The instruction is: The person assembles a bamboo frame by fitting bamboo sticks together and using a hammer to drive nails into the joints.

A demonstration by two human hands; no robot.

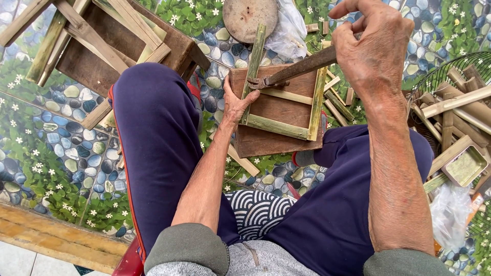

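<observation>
I am gripping a dark, rusty metal hammer in my right hand, fingers curled tight around the handle, its head resting near the top left corner of a rectangular frame of split green bamboo strips. The frame is lying on a flat brown wooden board between my knees. My left hand is steadying it, palm and fingers pressing against the left strip, thumb spreading out towards the frame's inside.

What is worrying me: my left fingers are sitting just beside the hammer head, so a glancing strike could catch them. The bamboo looks smooth and rounded on its skin side, so the head could skid off it. Split bamboo also tends to crack along the grain, and a heavy blow at the corner could open the strip. The board is perching on uneven ground and could be tipping if I lean on one edge.

The strips are pale inside, green and glossy outside, straight and narrow. Loose cut bamboo offcuts are lying in a heap to my right, and a round grey stone disc is sitting beyond the frame.
</observation>
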